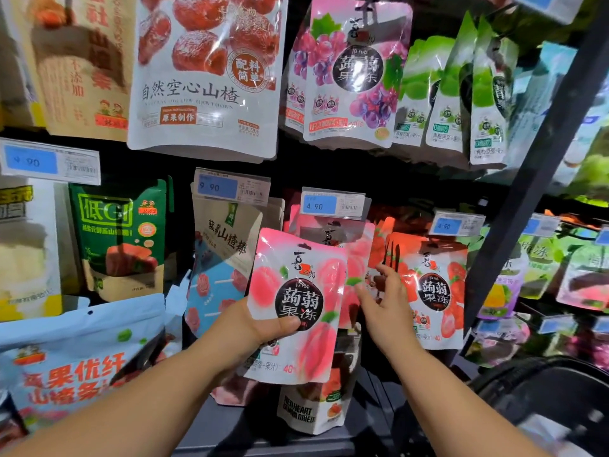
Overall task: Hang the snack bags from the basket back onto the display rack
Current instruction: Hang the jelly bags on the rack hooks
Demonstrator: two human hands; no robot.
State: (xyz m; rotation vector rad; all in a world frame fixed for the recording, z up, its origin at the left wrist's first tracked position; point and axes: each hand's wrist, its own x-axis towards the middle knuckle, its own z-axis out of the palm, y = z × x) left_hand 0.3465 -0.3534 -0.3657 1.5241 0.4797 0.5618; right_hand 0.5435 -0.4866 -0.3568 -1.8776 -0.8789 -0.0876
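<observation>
One left hand (pixel 260 328), one right hand (pixel 385 301), one held peach bag (pixel 296 291), one black basket (pixel 527 384)

The left hand (pixel 260 328) and right hand (pixel 385 305) are bare, as are the left forearm (pixel 148 400) and right forearm (pixel 445 400).

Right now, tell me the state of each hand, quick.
Left hand: grips the peach jelly bag, thumb on its front.
Right hand: open, fingers spread, holding nothing, at the hanging bags.
</observation>
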